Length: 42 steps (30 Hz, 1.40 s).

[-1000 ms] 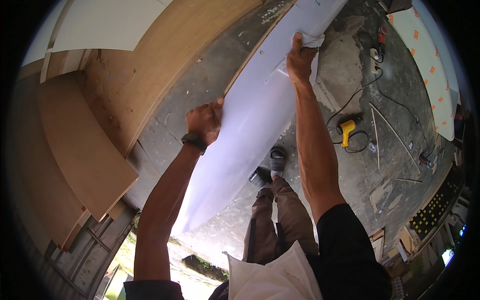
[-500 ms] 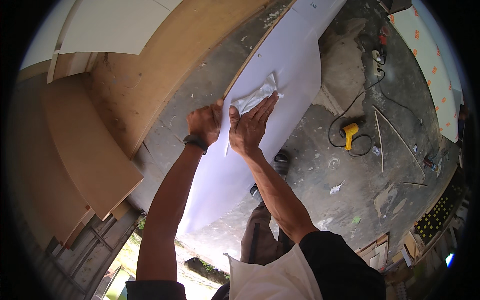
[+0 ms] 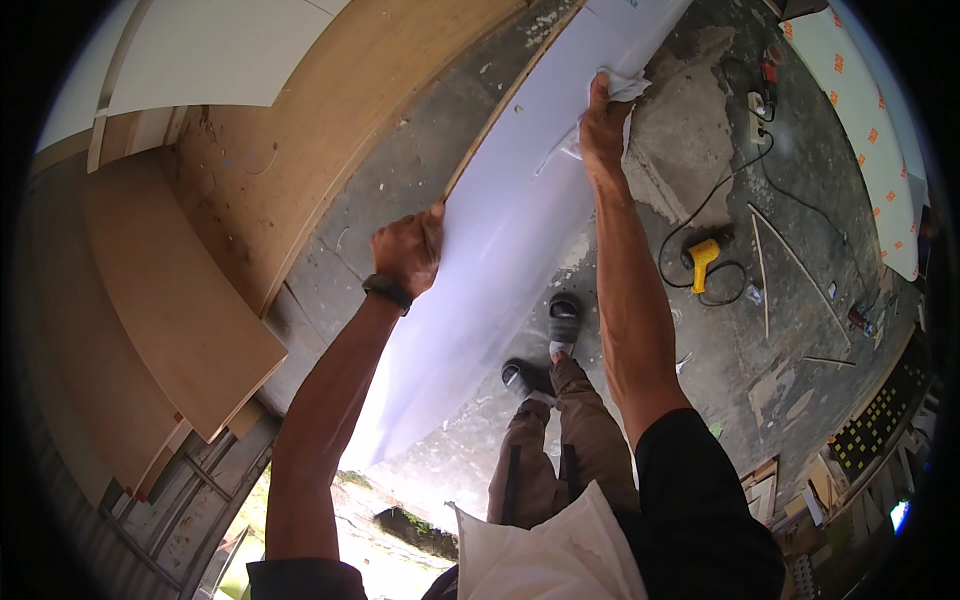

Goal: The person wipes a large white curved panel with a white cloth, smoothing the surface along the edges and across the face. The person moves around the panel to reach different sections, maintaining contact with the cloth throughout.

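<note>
A long white glossy sheet (image 3: pixel 510 220) runs diagonally in front of me, with a thin brown board edge along its left side. My left hand (image 3: pixel 408 248) is closed on that left edge, thumb toward the white face; a dark band circles the wrist. Farther off, my right hand (image 3: pixel 604 130) grips a crumpled white cloth (image 3: pixel 625 88) at the sheet's right edge. Part of the cloth shows beyond the thumb, and some of it is hidden under the palm. The sheet curves downward on its right side.
Large brown boards (image 3: pixel 190 290) and white panels (image 3: pixel 210 50) stand at the left. On the concrete floor to the right lie a yellow heat gun (image 3: pixel 704 262) with its cord, a power strip (image 3: pixel 756 115) and thin strips (image 3: pixel 795 255). A patterned white sheet (image 3: pixel 860 130) stands far right.
My right hand has moved away and to the right with the cloth, from the sheet's middle to its right edge. My left hand has stayed at the left edge.
</note>
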Tool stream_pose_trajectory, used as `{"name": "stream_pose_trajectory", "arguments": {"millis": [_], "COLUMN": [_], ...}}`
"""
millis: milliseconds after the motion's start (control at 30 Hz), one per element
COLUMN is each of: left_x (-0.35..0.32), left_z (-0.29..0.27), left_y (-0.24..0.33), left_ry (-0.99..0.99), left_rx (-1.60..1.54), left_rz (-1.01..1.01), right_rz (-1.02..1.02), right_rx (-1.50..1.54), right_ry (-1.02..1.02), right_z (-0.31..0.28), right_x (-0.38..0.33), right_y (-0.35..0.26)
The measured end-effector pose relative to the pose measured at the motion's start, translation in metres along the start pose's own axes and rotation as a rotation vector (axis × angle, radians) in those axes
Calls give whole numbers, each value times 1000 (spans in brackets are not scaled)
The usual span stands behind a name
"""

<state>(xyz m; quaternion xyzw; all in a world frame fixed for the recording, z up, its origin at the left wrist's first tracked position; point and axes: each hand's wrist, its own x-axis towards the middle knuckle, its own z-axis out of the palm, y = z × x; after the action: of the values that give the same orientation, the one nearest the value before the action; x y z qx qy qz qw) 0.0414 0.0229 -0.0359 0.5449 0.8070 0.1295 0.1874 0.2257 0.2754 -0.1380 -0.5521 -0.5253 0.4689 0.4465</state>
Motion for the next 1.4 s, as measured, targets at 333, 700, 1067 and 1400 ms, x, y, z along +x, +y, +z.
{"name": "stream_pose_trajectory", "arguments": {"millis": [333,700,1067,1400], "left_x": [-2,-5,-1,-6], "left_z": [2,4,-2,-3], "left_y": [-12,-7,-1,-9], "left_ry": [26,54,-37,30], "left_rx": [73,-25,26,-35], "left_rz": [-19,0,-74,-74], "right_rz": [1,30,18,-225], "right_rx": [-357,-406,-212,-590], "right_ry": [-101,-107,12,-23], "right_z": [27,32,7,64], "right_x": [-131,-140,-33,-296], "right_y": [-36,-53,-20,-60]}}
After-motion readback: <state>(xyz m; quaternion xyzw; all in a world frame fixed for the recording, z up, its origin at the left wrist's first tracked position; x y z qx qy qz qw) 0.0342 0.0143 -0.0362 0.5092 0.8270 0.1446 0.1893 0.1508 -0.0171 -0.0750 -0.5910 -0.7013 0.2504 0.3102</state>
